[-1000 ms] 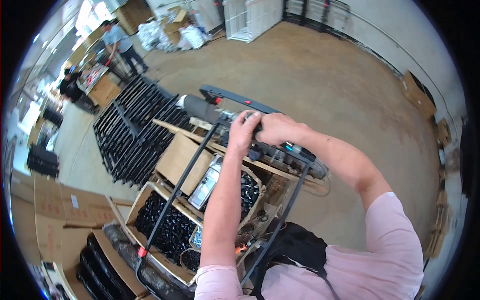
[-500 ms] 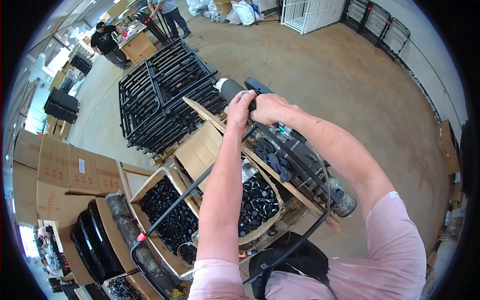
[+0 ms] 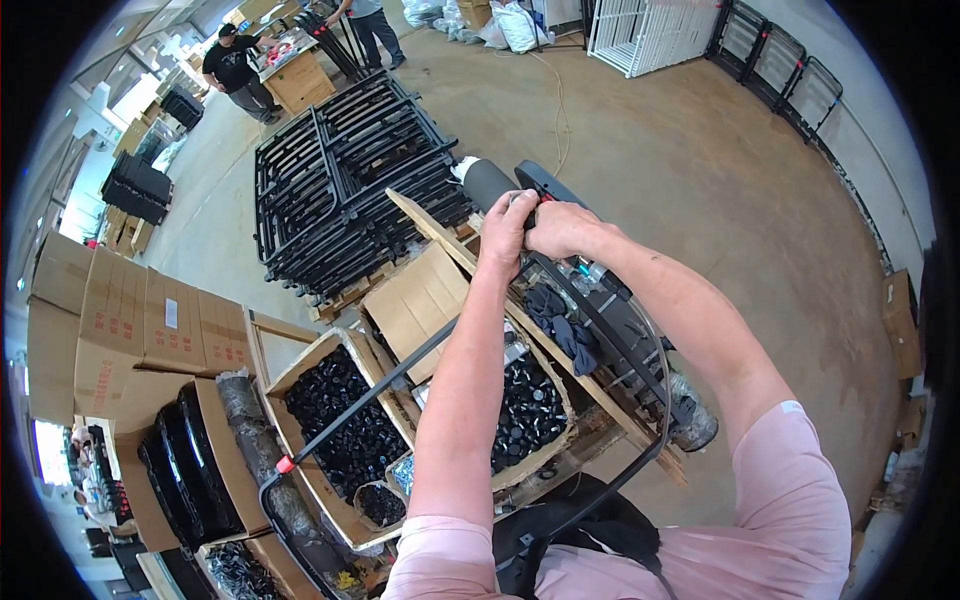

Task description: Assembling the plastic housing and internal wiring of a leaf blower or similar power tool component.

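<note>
Both arms reach forward over a black tubular metal frame (image 3: 385,385) that leans across the workbench toward my body. At its far end, my left hand (image 3: 507,228) is closed around the dark tube, thumb on top. Pressed close beside it, my right hand (image 3: 568,230) has its fingers curled in on the same end. A small red part shows just above the right hand. Exactly what lies between the palms is hidden. On the frame's left side sits a red fitting (image 3: 286,465).
Two boxes of small black plastic caps (image 3: 330,420) (image 3: 525,410) stand below my arms. A dark cloth (image 3: 560,330) lies by a wooden board (image 3: 430,225). Beyond is a stack of black frames (image 3: 350,180). Cardboard boxes (image 3: 165,320) are at left; two people work at the back.
The whole scene has shifted slightly to the right in view. My hands stay together at the frame's far end, and a red part now shows by the right hand.
</note>
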Motion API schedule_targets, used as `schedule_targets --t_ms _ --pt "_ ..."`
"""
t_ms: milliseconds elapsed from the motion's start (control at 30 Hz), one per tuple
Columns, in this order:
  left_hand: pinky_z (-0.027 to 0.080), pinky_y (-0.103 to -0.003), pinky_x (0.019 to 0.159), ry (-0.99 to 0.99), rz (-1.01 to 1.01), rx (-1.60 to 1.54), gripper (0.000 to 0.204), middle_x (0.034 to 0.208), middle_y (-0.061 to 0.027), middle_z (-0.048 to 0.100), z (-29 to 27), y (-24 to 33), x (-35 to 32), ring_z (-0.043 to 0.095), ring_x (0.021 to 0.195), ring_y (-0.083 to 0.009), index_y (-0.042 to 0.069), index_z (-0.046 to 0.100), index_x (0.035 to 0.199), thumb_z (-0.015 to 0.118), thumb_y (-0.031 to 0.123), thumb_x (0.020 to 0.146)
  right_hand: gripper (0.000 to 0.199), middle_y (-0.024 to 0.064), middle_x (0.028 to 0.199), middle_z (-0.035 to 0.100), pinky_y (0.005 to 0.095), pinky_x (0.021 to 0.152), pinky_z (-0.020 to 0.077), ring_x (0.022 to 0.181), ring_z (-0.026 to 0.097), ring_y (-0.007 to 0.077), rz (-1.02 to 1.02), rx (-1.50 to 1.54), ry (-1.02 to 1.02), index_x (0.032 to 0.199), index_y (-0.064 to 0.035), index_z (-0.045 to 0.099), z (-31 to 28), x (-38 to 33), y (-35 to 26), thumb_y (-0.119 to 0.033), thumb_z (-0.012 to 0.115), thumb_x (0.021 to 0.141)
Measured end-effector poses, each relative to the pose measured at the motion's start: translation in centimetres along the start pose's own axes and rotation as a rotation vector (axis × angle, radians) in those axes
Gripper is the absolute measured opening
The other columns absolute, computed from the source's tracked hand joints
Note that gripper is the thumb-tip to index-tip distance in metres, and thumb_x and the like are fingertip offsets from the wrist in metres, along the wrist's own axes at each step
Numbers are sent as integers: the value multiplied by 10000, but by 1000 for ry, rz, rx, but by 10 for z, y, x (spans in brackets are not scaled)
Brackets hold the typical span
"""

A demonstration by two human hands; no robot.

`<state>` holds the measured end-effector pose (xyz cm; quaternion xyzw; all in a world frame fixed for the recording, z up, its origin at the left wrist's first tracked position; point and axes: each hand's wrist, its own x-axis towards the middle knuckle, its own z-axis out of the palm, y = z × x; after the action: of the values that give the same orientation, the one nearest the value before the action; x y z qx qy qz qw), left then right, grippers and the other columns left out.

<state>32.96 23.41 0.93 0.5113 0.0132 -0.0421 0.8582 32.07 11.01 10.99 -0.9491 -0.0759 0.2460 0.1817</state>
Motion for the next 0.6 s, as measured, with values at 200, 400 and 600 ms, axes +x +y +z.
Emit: schedule_targets --t_ms 200,400,600 --pt "526 -318 842 23 -1 39 286 1017 -43 704 2 -3 -7 640 931 -138 38 713 1120 738 293 993 226 125 794 762 414 700 571 709 743 256 51 62 -63 820 -10 759 18 27 15 -214 669 782" --pt "557 -361 870 44 25 31 422 1119 -92 705 0 -11 -5 668 996 -194 18 650 1257 741 341 1001 146 138 731 732 419 626 563 670 730 265 5 152 -108 702 -6 717 26 48 21 -139 669 739" --pt "553 -370 906 161 100 205 531 1155 -131 707 5 -6 -2 674 1025 -221 -12 641 1280 776 393 965 77 157 741 724 429 573 573 610 712 277 -43 295 -101 756 45 721 25 58 21 -25 696 734"
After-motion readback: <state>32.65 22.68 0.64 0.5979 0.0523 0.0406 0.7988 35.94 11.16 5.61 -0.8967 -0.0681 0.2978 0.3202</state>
